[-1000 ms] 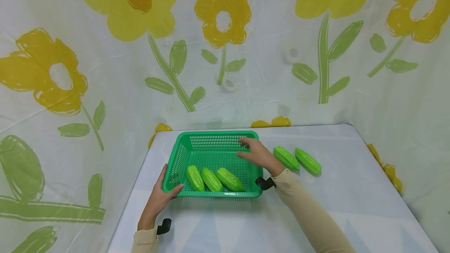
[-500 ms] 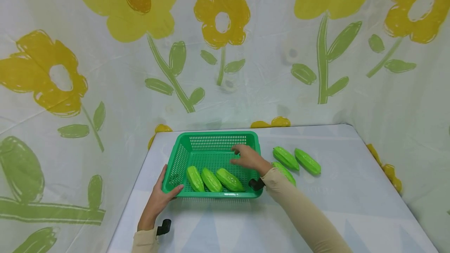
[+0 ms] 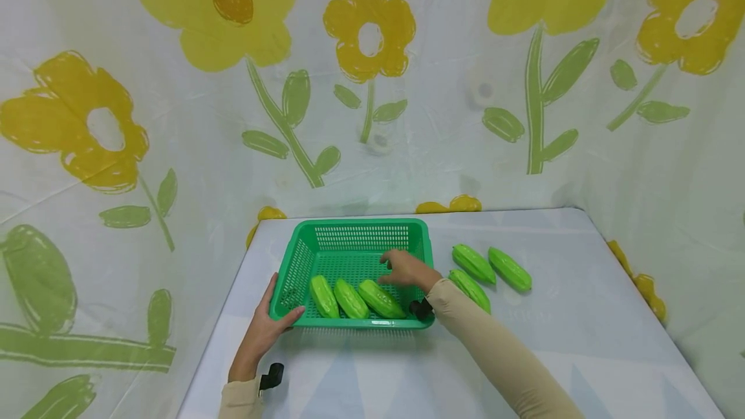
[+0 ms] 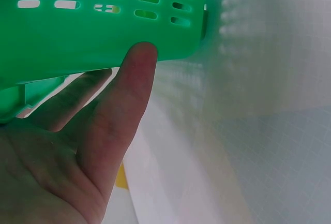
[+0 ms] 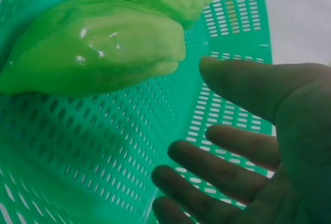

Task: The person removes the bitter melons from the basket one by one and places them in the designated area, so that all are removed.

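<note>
No word, number or brand can be read. On the pale desk (image 3: pixel 588 328), just in front of the loose green vegetables (image 3: pixel 509 269), a faint row of whitish marks (image 3: pixel 529 314) resembles lettering, too washed-out to make out. On the flowered cloth (image 3: pixel 442 167) behind, small greyish round marks (image 3: pixel 484 90) are too blurred to tell as signs.

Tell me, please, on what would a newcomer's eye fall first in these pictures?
Probably on the large yellow flowers printed on the pale cloth behind the table. Below, the green basket holds three green vegetables, and three more lie to its right. The left hand grips the basket's near left corner; the right hand hovers over its right part.
</note>
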A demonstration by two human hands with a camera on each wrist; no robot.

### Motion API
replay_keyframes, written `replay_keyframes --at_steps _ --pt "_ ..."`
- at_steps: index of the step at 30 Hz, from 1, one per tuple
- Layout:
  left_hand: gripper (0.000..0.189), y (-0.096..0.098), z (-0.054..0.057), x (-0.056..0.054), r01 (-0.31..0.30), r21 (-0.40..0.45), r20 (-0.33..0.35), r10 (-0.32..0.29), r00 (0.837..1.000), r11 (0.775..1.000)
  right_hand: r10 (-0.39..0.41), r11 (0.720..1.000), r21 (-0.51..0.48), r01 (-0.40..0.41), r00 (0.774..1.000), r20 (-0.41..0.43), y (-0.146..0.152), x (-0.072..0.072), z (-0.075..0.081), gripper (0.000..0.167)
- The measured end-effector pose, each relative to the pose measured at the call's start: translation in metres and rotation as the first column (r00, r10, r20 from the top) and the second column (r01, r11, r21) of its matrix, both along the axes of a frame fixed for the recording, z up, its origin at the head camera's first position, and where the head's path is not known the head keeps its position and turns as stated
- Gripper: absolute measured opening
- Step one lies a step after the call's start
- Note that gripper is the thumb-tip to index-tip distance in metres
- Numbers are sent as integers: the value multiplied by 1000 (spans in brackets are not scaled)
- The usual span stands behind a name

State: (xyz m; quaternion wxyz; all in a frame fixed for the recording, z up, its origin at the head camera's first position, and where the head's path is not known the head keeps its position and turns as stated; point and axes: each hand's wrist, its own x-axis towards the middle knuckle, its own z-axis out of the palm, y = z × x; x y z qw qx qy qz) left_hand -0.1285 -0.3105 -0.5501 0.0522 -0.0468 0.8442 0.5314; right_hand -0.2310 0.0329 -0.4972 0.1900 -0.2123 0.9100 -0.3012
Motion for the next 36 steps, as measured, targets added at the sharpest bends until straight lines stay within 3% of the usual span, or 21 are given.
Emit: replay_keyframes --at_steps 21,36 --pt "109 0 -2 -1 -11 8 9 11 1000 1000 77 980 176 -95 991 105 -23 0 -4 58" --pt "110 3 5 3 -8 24 14 8 1000 1000 70 980 177 -93 989 132 -25 3 -2 60"
